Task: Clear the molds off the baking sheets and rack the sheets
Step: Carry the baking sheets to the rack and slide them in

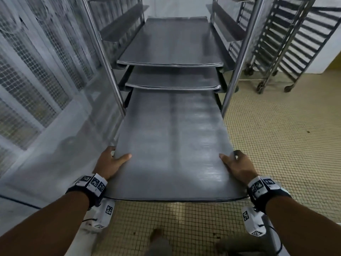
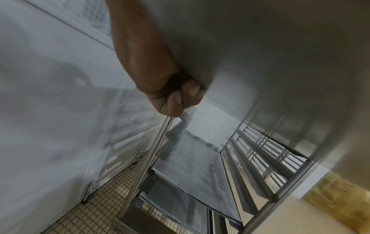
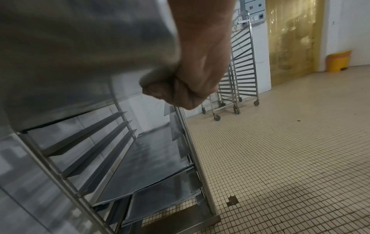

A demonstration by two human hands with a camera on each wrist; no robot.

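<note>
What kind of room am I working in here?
Most likely a commercial bakery or kitchen back room: a tall steel tray rack already holding baking sheets, more wheeled racks parked by the wall, and a small-tiled floor leading to a yellow strip curtain.

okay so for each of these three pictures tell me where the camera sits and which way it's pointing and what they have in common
Head: worn on the head, looking forward and down at the baking sheet entering the rack; both forearms, left hand, right hand show.
Left wrist: under the sheet's left edge, looking along the left hand into the rack's lower runners.
Right wrist: under the right edge, looking past the right hand at the rack and empty racks beyond.
Shared: all show the held sheet and rack; head and right wrist both catch the empty racks.
</note>
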